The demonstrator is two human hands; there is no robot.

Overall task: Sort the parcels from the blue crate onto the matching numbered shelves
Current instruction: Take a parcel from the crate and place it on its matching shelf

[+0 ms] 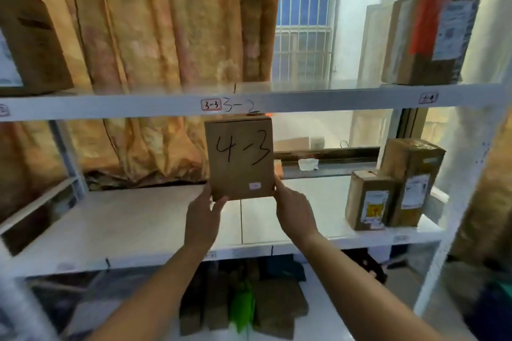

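Currently gripping box (241,158) by bottom corners with left hand (203,219) and right hand (295,210), over shelf (138,224) front edge; might tip forward from so low a hold, or get misfiled.

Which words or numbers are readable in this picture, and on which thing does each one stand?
"4-3": handwritten on the held cardboard parcel.
"3-3": red-framed sticker on the upper shelf edge.
"3-2": handwritten on that edge, beside the sticker.
Too blurred to read: the parcel's small sticker, the shipping labels on the shelved boxes, the right-hand shelf tag.
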